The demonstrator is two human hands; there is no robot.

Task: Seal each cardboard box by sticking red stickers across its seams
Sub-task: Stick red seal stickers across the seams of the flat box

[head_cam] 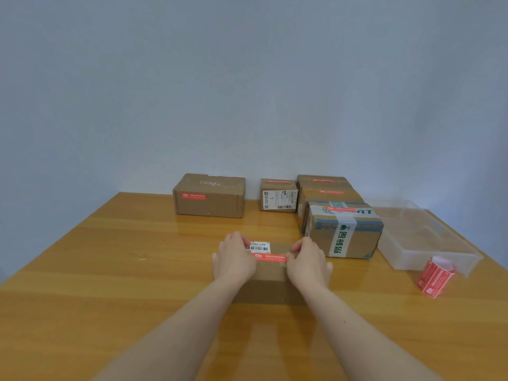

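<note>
A small cardboard box [270, 273] sits on the wooden table [110, 270] in front of me, with a white barcode label on its top. A red sticker [270, 257] lies across the box's top. My left hand [233, 258] pinches the sticker's left end and my right hand [308, 261] pinches its right end, both resting on the box. Whether the sticker is fully stuck down is hidden by my fingers. A roll of red stickers [437, 276] lies on the table to the right.
At the back stand a plain box with a red sticker [210, 196], a small labelled box [278, 196], two stacked boxes [327, 188] and a taped box with green print [345, 229]. A clear plastic tray [423, 237] sits at the right, near the wall.
</note>
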